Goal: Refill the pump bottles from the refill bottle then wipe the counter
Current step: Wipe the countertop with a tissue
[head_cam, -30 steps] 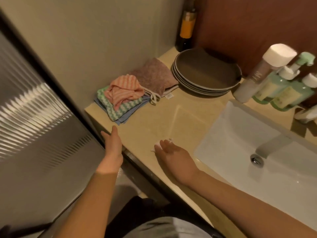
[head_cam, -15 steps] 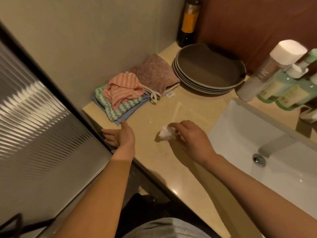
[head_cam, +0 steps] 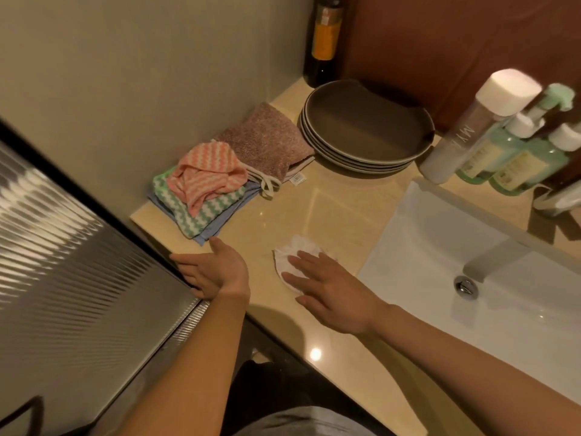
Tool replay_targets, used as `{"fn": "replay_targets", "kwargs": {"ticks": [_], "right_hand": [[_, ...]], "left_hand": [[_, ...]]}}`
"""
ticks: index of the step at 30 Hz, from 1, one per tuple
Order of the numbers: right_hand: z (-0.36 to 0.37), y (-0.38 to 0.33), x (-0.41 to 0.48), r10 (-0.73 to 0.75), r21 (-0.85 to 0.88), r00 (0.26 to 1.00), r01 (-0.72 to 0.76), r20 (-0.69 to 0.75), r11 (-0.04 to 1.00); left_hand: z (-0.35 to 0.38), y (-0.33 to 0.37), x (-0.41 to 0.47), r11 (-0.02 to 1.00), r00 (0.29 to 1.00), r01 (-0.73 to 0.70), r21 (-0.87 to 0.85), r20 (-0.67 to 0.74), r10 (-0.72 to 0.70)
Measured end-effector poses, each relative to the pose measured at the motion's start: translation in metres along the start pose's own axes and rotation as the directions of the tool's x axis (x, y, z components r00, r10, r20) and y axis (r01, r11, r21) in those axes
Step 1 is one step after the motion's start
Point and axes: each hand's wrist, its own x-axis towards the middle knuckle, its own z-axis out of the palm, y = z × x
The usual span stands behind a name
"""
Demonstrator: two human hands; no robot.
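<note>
Right hand: I've got my right hand [head_cam: 330,297] flat, fingers straight and spread, gripping nothing, pressing down on the white wipe [head_cam: 295,251].
White wipe: crumpled on the counter [head_cam: 330,209], half under my fingertips, between the cloth pile and the sink [head_cam: 440,234].
Left hand: my left hand [head_cam: 217,272] is at the counter's left front edge, fingers straight and holding nothing, thumb tip just beside the blue cloth's corner.
Pump bottles: the green pump bottles [head_cam: 528,165] stand clustered at the back right, behind the sink's far corner.
Tall white-capped bottle: the tall white-capped bottle [head_cam: 456,143] stands just beside them, between them and the plates.
Plates: a stack of brown plates [head_cam: 364,130] near the back wall, a dark bottle [head_cam: 323,42] in the corner behind it.
Cloths: striped folded cloths [head_cam: 204,187] by the left wall, a brown mitt [head_cam: 267,143] next to them.
Faucet: a square faucet [head_cam: 496,256] reaches over the basin.
</note>
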Motion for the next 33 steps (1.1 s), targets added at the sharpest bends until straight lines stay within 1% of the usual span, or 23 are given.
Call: {"fn": "replay_targets", "kwargs": {"ticks": [1, 3, 6, 9, 12, 13, 15, 17, 19, 20, 22, 24, 26, 27, 28, 29, 31, 32, 33], "right_hand": [[-0.001, 0.004, 0.0, 0.004, -0.039, 1.0, -0.003, 0.029, 0.999], [0.0, 0.006, 0.001, 0.018, -0.124, 1.0, -0.015, 0.02, 0.992], [0.008, 0.001, 0.005, 0.055, -0.153, 0.998, -0.058, -0.023, 0.987], [0.013, -0.005, 0.011, 0.054, -0.085, 0.989, -0.067, -0.141, 0.994], [0.012, -0.005, 0.018, 0.006, 0.019, 0.953, -0.001, -0.302, 1.0], [0.011, -0.004, 0.021, -0.011, 0.026, 0.949, 0.02, -0.316, 0.999], [0.009, 0.001, 0.025, -0.061, -0.001, 0.952, 0.063, -0.299, 0.998], [0.005, 0.012, 0.027, -0.1, -0.033, 0.964, 0.095, -0.247, 0.995], [-0.003, 0.028, 0.026, -0.085, -0.064, 0.975, 0.074, -0.204, 0.995], [-0.007, 0.037, 0.025, -0.049, -0.075, 0.977, 0.034, -0.207, 0.997], [-0.018, 0.053, 0.026, 0.091, -0.06, 0.966, -0.108, -0.243, 0.992], [-0.023, 0.061, 0.031, 0.255, -0.016, 0.922, -0.271, -0.29, 0.962], [-0.019, 0.051, 0.04, 0.4, 0.049, 0.86, -0.406, -0.316, 0.912], [-0.014, 0.041, 0.045, 0.445, 0.081, 0.831, -0.445, -0.334, 0.892], [-0.009, 0.027, 0.048, 0.456, 0.099, 0.819, -0.452, -0.347, 0.887], [-0.003, 0.012, 0.051, 0.407, 0.084, 0.835, -0.407, -0.37, 0.91], [0.009, -0.008, 0.049, 0.208, -0.019, 0.905, -0.232, -0.371, 0.973], [0.014, -0.012, 0.044, 0.085, -0.083, 0.936, -0.12, -0.341, 0.989], [0.016, -0.011, 0.036, -0.034, -0.093, 0.96, 0.009, -0.278, 0.996]], "left_hand": [[0.001, 0.0, 0.0, 1.0, 1.0, -0.002, 0.008, -0.01, 0.003], [0.001, 0.0, 0.001, 1.0, 1.0, -0.006, 0.023, -0.022, 0.006], [0.003, -0.001, 0.004, 0.999, 0.999, -0.012, 0.037, -0.032, 0.013], [0.004, -0.002, 0.004, 0.999, 0.998, -0.027, 0.028, -0.049, 0.028], [0.005, -0.002, 0.003, 0.999, 0.998, -0.031, 0.028, -0.062, 0.033], [0.005, -0.002, 0.003, 0.999, 0.997, -0.031, 0.031, -0.064, 0.033], [0.005, -0.002, 0.004, 0.999, 0.997, -0.035, 0.034, -0.066, 0.037], [0.005, -0.003, 0.004, 0.998, 0.997, -0.037, 0.051, -0.065, 0.04], [0.005, -0.003, 0.004, 0.997, 0.997, -0.038, 0.063, -0.066, 0.042], [0.004, -0.003, 0.003, 0.997, 0.997, -0.038, 0.067, -0.068, 0.043], [0.004, -0.002, 0.003, 0.997, 0.996, -0.039, 0.066, -0.075, 0.044], [0.005, -0.001, 0.003, 0.998, 0.996, -0.038, 0.059, -0.082, 0.043], [0.005, -0.001, 0.004, 0.997, 0.995, -0.036, 0.061, -0.086, 0.041], [0.004, -0.001, 0.004, 0.997, 0.996, -0.036, 0.063, -0.084, 0.042], [0.004, -0.001, 0.004, 0.997, 0.996, -0.037, 0.063, -0.081, 0.042], [0.004, -0.001, 0.004, 0.997, 0.996, -0.036, 0.063, -0.079, 0.041], [0.003, -0.001, 0.003, 0.997, 0.996, -0.035, 0.065, -0.082, 0.04], [0.003, 0.0, 0.003, 0.997, 0.996, -0.034, 0.067, -0.085, 0.04], [0.003, 0.0, 0.002, 0.997, 0.996, -0.034, 0.069, -0.086, 0.04]]}}
